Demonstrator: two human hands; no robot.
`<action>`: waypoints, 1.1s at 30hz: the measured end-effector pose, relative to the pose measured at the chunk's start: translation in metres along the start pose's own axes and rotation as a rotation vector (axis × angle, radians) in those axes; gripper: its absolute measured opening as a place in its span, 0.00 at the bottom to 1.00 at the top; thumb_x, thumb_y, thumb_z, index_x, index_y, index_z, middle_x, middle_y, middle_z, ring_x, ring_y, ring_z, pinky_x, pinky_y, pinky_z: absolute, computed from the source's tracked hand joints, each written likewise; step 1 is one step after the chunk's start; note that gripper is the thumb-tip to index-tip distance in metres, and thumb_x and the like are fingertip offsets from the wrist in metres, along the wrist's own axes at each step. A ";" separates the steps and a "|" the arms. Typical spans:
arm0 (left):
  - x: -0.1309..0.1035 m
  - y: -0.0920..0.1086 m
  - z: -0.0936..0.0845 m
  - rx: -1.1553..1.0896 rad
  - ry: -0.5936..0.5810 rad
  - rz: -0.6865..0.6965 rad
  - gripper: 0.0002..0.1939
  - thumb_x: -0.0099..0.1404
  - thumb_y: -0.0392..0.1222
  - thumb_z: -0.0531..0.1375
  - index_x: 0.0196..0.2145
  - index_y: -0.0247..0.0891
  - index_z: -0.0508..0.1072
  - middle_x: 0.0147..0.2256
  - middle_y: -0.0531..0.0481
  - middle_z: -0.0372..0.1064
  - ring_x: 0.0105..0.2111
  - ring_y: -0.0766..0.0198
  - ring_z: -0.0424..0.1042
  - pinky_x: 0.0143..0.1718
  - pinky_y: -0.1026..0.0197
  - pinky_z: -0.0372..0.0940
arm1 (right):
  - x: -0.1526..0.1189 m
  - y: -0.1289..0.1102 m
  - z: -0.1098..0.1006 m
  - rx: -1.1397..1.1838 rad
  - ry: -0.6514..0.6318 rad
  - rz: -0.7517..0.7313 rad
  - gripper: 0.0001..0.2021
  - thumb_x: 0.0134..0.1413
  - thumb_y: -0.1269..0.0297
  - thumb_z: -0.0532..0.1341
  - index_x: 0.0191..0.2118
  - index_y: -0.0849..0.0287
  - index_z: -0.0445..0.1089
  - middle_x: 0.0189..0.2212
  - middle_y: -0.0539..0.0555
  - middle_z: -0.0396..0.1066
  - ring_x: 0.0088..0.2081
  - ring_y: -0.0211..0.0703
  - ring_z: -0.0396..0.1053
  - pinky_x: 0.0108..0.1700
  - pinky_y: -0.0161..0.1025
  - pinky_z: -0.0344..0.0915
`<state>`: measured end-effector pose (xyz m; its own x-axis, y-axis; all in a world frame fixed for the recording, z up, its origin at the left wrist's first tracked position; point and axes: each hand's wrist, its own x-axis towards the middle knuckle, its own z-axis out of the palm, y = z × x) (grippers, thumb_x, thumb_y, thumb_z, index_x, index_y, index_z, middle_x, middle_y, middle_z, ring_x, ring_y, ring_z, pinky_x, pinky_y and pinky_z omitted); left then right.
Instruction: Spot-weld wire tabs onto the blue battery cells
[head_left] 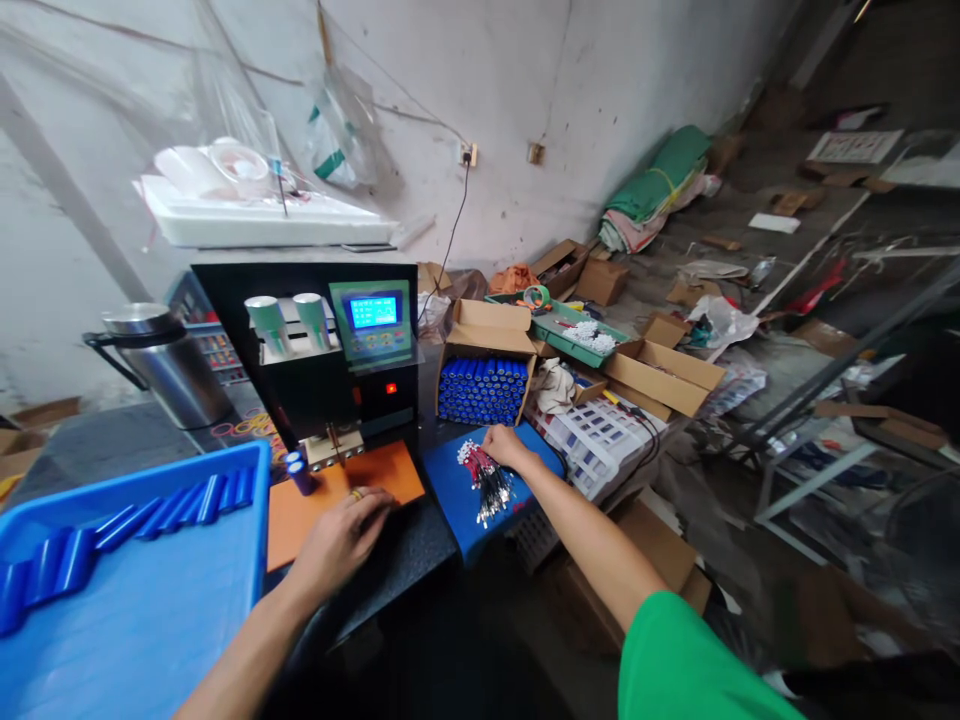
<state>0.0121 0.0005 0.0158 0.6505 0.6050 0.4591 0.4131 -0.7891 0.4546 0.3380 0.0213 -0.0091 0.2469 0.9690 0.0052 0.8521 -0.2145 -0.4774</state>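
Note:
My right hand [504, 446] is closed at the top of a bundle of red and black wires [491, 482] with white connectors, on a blue mat [450, 500]. Its fingertips are too small to show whether a wire is between them. My left hand [360, 525] rests over the front edge of an orange board [300, 515], fingers curled together, with a ring on one finger; what they hold, if anything, is hidden. Blue cylindrical cells [298, 472] stand on the board left of that hand, before a black machine [390, 415] with a lit screen.
A blue tray [266, 500] with blue cylinders is at the left, a steel jug [169, 370] behind it. An open cardboard box [487, 318] full of blue cells stands behind the mat. Right of it are a green tray [559, 340] and a white crate [600, 445].

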 end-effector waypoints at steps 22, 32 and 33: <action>0.001 0.002 0.000 0.014 -0.001 -0.016 0.15 0.70 0.46 0.50 0.39 0.39 0.75 0.38 0.47 0.76 0.38 0.60 0.76 0.40 0.61 0.71 | 0.005 0.029 -0.016 0.789 0.122 0.077 0.14 0.47 0.53 0.57 0.27 0.60 0.64 0.15 0.43 0.56 0.16 0.31 0.52 0.19 0.29 0.49; 0.001 0.005 0.001 -0.052 0.044 -0.066 0.15 0.69 0.48 0.51 0.40 0.39 0.75 0.39 0.46 0.76 0.39 0.60 0.76 0.41 0.61 0.71 | -0.012 -0.018 -0.046 1.176 0.427 -0.131 0.15 0.48 0.52 0.64 0.30 0.59 0.65 0.18 0.43 0.60 0.17 0.29 0.54 0.17 0.27 0.52; 0.001 0.006 0.002 -0.071 0.063 -0.096 0.16 0.69 0.49 0.52 0.41 0.39 0.75 0.38 0.46 0.76 0.38 0.60 0.76 0.40 0.61 0.71 | -0.018 -0.028 -0.042 1.215 0.403 -0.142 0.14 0.48 0.53 0.64 0.30 0.59 0.65 0.18 0.43 0.60 0.17 0.29 0.54 0.17 0.27 0.52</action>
<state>0.0161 -0.0043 0.0176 0.5679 0.6846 0.4570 0.4238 -0.7192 0.5506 0.3294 0.0043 0.0411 0.4917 0.8233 0.2836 -0.0297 0.3413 -0.9395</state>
